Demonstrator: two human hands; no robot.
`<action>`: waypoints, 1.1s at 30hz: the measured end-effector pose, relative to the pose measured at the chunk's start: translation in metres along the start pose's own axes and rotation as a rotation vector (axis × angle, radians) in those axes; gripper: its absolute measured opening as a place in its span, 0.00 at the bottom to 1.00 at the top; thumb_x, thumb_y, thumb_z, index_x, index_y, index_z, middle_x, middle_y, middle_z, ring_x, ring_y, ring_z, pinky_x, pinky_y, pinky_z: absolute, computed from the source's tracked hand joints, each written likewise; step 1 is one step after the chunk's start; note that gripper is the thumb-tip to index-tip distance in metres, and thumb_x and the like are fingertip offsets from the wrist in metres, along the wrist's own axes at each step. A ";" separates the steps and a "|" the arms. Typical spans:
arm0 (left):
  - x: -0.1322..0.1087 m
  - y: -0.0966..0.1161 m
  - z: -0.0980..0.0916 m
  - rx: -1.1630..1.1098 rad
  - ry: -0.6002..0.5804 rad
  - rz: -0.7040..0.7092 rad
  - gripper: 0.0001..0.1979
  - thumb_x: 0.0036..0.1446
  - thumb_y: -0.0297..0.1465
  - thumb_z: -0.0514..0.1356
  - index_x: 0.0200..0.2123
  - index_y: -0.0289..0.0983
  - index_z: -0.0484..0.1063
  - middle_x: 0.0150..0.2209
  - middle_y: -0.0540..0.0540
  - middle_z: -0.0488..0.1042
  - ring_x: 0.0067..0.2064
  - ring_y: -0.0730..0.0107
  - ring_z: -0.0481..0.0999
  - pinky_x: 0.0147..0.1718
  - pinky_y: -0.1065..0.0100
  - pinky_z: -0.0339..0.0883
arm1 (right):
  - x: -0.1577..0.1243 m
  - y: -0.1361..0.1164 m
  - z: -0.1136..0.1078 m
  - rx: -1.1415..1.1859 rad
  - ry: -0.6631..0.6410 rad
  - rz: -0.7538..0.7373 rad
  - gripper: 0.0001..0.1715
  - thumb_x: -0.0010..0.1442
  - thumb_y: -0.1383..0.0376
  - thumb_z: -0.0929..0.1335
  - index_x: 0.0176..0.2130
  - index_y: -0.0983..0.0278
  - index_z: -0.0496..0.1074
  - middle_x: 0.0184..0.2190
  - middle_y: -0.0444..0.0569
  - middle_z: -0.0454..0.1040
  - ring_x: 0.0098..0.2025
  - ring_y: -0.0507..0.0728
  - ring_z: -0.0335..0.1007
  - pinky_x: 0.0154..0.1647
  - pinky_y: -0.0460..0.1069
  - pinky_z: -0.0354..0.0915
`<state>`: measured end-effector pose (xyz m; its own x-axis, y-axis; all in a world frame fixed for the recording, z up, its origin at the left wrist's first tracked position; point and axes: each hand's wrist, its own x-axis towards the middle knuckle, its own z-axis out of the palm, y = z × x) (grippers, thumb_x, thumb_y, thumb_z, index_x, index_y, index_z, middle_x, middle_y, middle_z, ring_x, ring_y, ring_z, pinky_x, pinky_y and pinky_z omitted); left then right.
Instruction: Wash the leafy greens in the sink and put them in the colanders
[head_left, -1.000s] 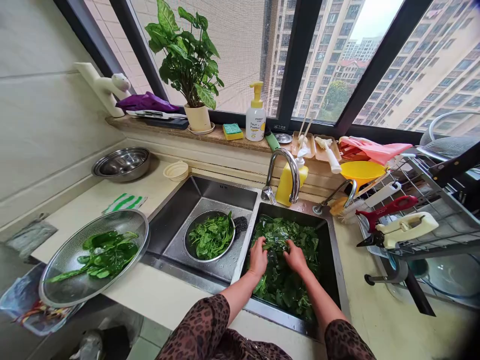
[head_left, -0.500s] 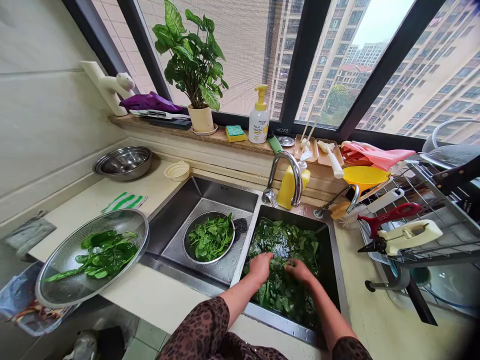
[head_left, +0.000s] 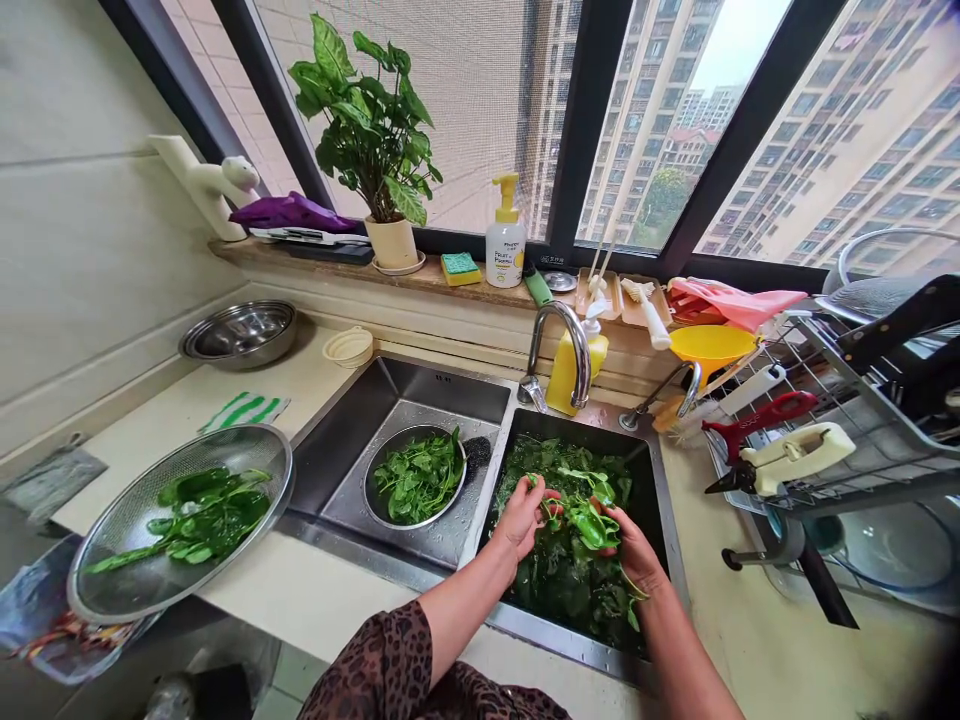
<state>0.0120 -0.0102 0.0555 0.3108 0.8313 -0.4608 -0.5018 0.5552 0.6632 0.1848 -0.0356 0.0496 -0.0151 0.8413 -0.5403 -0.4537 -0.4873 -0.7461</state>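
Green leafy stems (head_left: 589, 522) are gripped between the left hand (head_left: 517, 520) and right hand (head_left: 634, 548), over the filled basin (head_left: 651, 490) in front of the faucet (head_left: 559, 345). Picking these over seems the step in hand; the next move calls for keeping the trailing stem (head_left: 636, 592) gathered. Front-left of the faucet sits a bowl (head_left: 372, 502) of greens (head_left: 416, 478); farther left, a colander (head_left: 127, 520).

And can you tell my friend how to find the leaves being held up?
Under the window, find the double sink, then its right basin. Between the left hand and right hand there is a leafy bunch. Unlike the darker leaves soaking below, it's held up and brighter green.
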 end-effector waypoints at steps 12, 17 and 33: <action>-0.006 0.002 -0.003 0.155 0.005 0.175 0.15 0.34 0.27 0.68 0.27 0.34 0.67 0.28 0.51 0.69 0.31 0.73 0.69 0.32 0.73 0.61 | -0.008 -0.016 0.019 -0.289 -0.045 0.006 0.19 0.44 0.54 0.71 0.32 0.62 0.66 0.22 0.40 0.68 0.17 0.45 0.54 0.15 0.41 0.42; -0.002 0.000 -0.011 -0.040 0.085 -0.029 0.18 0.37 0.31 0.66 0.31 0.38 0.61 0.27 0.52 0.68 0.27 0.72 0.71 0.23 0.74 0.60 | 0.002 -0.018 0.004 -0.093 0.061 -0.003 0.19 0.41 0.58 0.72 0.29 0.62 0.63 0.25 0.42 0.69 0.17 0.44 0.53 0.14 0.40 0.41; 0.007 -0.021 -0.001 -0.107 0.163 0.128 0.22 0.34 0.24 0.63 0.36 0.40 0.62 0.28 0.53 0.69 0.30 0.71 0.71 0.32 0.69 0.64 | -0.004 0.019 0.028 -0.892 0.023 -0.461 0.16 0.45 0.59 0.69 0.35 0.63 0.71 0.29 0.48 0.74 0.31 0.58 0.66 0.34 0.51 0.61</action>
<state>0.0240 -0.0164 0.0373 0.1089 0.8751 -0.4716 -0.6145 0.4322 0.6600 0.1511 -0.0419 0.0491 0.0155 0.9920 -0.1256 0.4229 -0.1204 -0.8982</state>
